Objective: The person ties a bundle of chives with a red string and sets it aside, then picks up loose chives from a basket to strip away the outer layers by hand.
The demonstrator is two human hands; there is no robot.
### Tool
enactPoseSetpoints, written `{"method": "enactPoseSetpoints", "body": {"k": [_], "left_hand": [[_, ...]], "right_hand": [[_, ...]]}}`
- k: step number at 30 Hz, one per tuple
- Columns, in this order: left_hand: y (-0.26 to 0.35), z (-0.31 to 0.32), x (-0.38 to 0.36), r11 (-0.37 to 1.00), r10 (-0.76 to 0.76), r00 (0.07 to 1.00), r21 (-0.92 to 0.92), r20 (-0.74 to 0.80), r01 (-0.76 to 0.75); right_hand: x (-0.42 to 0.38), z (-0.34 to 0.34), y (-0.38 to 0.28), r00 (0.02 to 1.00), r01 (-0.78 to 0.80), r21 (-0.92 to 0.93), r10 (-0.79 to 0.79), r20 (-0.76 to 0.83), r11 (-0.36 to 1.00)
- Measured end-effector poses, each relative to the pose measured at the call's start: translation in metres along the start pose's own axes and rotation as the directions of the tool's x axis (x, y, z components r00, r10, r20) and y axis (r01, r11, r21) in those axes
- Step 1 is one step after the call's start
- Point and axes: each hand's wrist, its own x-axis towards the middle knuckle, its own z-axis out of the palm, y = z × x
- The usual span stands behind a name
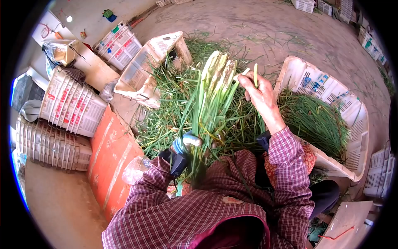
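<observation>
A bundle of long green stalks with pale ends is held up in front of my body, pale ends pointing away from me. My left hand, in a blue and white covering, is closed around its lower, leafy part. To the right of the pale ends, my bare right hand pinches a thin light-green stalk between its fingers. Loose green leaves lie in a heap beneath and around the bundle.
At the right, a white crate holds green stalks. Another white crate lies tilted at the upper left. Stacked crates stand at the far left beside an orange-red board. Leaf scraps litter the floor.
</observation>
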Motion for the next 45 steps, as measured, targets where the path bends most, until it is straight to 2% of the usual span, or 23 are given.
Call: {"method": "enactPoseSetpoints", "body": {"k": [4,6,8,10,11,14,16,18,20,21,22,25,27,28,30,33,34,36,37,40,42,44,45], "left_hand": [[0.009,0.011,0.002,0.999,0.033,0.999,0.033,-0.002,-0.033],[0.015,0.014,-0.003,0.999,0.021,0.994,0.052,-0.103,-0.016],[0.020,0.013,-0.006,0.991,0.045,0.994,0.131,-0.097,-0.032],[0.005,-0.019,-0.017,0.987,0.040,0.988,0.157,-0.148,-0.017],[0.004,-0.024,-0.022,0.988,0.042,0.984,0.152,-0.175,-0.015],[-0.019,-0.096,-0.052,0.987,0.058,0.981,0.157,-0.185,-0.029],[-0.031,-0.132,-0.077,0.967,0.113,0.928,0.254,-0.355,-0.021],[-0.029,-0.137,-0.085,0.990,0.070,0.910,0.139,-0.408,-0.014],[-0.016,-0.129,-0.089,0.967,0.150,0.862,0.253,-0.483,-0.027],[-0.005,-0.098,-0.083,0.986,0.129,0.824,0.161,-0.552,-0.047],[0.009,-0.057,-0.070,0.963,0.234,0.733,0.254,-0.639,-0.086],[0.033,-0.018,-0.045,0.956,0.272,0.762,0.257,-0.588,-0.143],[0.036,-0.014,-0.031,0.949,0.284,0.808,0.269,-0.516,-0.162],[0.035,-0.017,-0.026,0.958,0.239,0.858,0.253,-0.455,-0.133],[0.043,0.007,-0.011,0.946,0.271,0.866,0.285,-0.421,-0.158],[0.041,0.017,0.004,0.938,0.250,0.909,0.317,-0.334,-0.141],[0.043,0.023,0.008,0.930,0.258,0.909,0.338,-0.328,-0.142],[0.043,0.037,0.015,0.927,0.260,0.912,0.345,-0.318,-0.144],[0.042,0.038,0.017,0.928,0.247,0.916,0.349,-0.316,-0.130],[0.043,0.048,0.021,0.930,0.236,0.918,0.347,-0.318,-0.119],[0.042,0.051,0.022,0.934,0.234,0.916,0.337,-0.325,-0.119],[0.040,0.053,0.025,0.927,0.252,0.910,0.351,-0.330,-0.130],[0.039,0.056,0.026,0.928,0.277,0.897,0.338,-0.344,-0.157]], "right_hand": [[-0.005,-0.007,-0.012,0.993,0.049,-0.036,-0.053,-0.110,0.998],[-0.007,-0.022,-0.021,0.990,-0.036,-0.038,0.031,-0.136,0.999],[-0.004,-0.037,-0.022,0.967,-0.058,-0.044,0.045,-0.250,0.997],[0.000,-0.056,-0.025,0.925,0.008,0.008,-0.004,-0.379,1.000],[0.001,-0.074,-0.029,0.930,-0.001,-0.026,-0.009,-0.368,1.000],[0.011,-0.110,-0.024,0.816,0.065,0.035,-0.033,-0.577,0.997],[0.010,-0.135,-0.031,0.808,0.102,0.032,-0.065,-0.586,0.994],[0.011,-0.155,-0.028,0.800,0.173,0.001,-0.140,-0.583,0.985],[0.011,-0.153,-0.031,0.790,0.156,-0.083,-0.174,-0.588,0.984],[0.008,-0.141,-0.036,0.800,0.152,-0.159,-0.216,-0.560,0.976],[0.004,-0.128,-0.045,0.828,0.087,-0.233,-0.200,-0.524,0.968],[0.011,-0.100,-0.032,0.855,0.224,-0.332,-0.348,-0.384,0.916],[0.005,-0.075,-0.039,0.952,0.127,-0.055,-0.137,-0.275,0.990],[0.010,-0.070,-0.022,0.911,0.180,-0.236,-0.253,-0.326,0.955],[0.002,-0.038,-0.030,0.990,0.081,0.218,-0.053,-0.132,0.973],[-0.005,-0.006,-0.032,0.992,-0.046,0.047,0.051,-0.114,0.998],[-0.005,-0.001,-0.032,0.999,-0.017,0.004,0.017,-0.027,1.000],[-0.001,0.012,-0.022,0.998,0.054,-0.118,-0.057,-0.024,0.992],[-0.004,0.019,-0.025,0.998,0.044,-0.100,-0.049,-0.048,0.994],[-0.004,0.032,-0.019,0.967,0.213,-0.163,-0.232,-0.105,0.963],[-0.005,0.034,-0.021,0.979,0.149,-0.220,-0.175,-0.107,0.964],[-0.005,0.038,-0.022,0.953,0.205,-0.378,-0.272,-0.133,0.903],[-0.009,0.036,-0.025,0.970,0.144,-0.421,-0.211,-0.117,0.895]]}}
